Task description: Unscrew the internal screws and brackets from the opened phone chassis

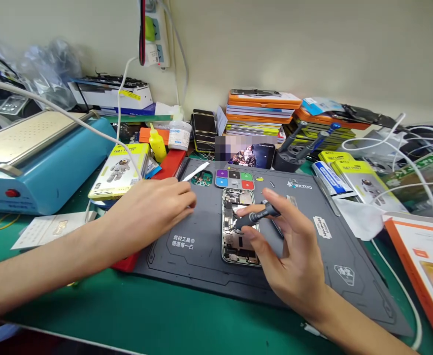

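An opened phone with its inner parts showing lies on the dark grey work mat. My right hand holds a dark screwdriver between thumb and fingers, its tip over the phone's inside. My left hand rests at the mat's left side, fingers curled down; whatever they hold, if anything, is hidden. Just behind it lie a white pry tool and a green circuit board. A tray of coloured squares sits beyond the phone.
At the left stands a blue machine beside yellow battery boxes. Behind the mat are a lit phone screen, a screwdriver holder and stacked orange boxes. An orange-edged box lies at the right.
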### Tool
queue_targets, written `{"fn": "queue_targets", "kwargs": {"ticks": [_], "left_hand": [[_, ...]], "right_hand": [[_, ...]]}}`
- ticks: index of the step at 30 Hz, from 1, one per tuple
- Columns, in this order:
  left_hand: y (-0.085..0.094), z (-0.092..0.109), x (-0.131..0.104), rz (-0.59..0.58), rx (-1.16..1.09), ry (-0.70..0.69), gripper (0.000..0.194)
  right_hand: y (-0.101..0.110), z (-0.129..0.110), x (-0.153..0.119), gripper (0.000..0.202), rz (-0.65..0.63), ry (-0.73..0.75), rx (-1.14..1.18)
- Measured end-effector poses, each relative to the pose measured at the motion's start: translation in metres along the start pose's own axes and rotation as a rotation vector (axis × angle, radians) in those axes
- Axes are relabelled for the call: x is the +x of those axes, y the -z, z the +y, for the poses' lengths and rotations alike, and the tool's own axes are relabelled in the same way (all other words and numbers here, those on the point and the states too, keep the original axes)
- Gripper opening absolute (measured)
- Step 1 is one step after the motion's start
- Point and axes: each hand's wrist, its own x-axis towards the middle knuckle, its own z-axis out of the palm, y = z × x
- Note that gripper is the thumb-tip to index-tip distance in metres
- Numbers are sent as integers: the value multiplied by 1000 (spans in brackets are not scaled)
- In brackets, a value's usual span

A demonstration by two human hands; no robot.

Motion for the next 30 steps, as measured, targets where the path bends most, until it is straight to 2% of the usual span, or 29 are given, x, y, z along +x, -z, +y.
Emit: {"fn": "queue_targets", "kwargs": {"ticks": [2,5,11,18,22,25,30], "left_hand": [[-5,-5,-1,-8,14,16,15],[-12,-1,-6,5,24,36,26],[-14,1,-7,35,-10,101,38],[-11,-2,1,-14,-109,183,26],[-10,0,1,-33,-185,198,27],[-7,8,2,-42,-285,175,24],[-7,34,12,-46,-424,112,14]], "right_hand": [[1,-1,-1,79,53,-1,18],[2,-3,-2,79,90,1,35],[3,-5,-2,75,20,4,71],[2,-5,-5,75,34,40,101],[0,-4,-5,74,57,46,114],[0,-5,-5,74,69,46,108],[2,-4,-3,77,88,21,77]]}}
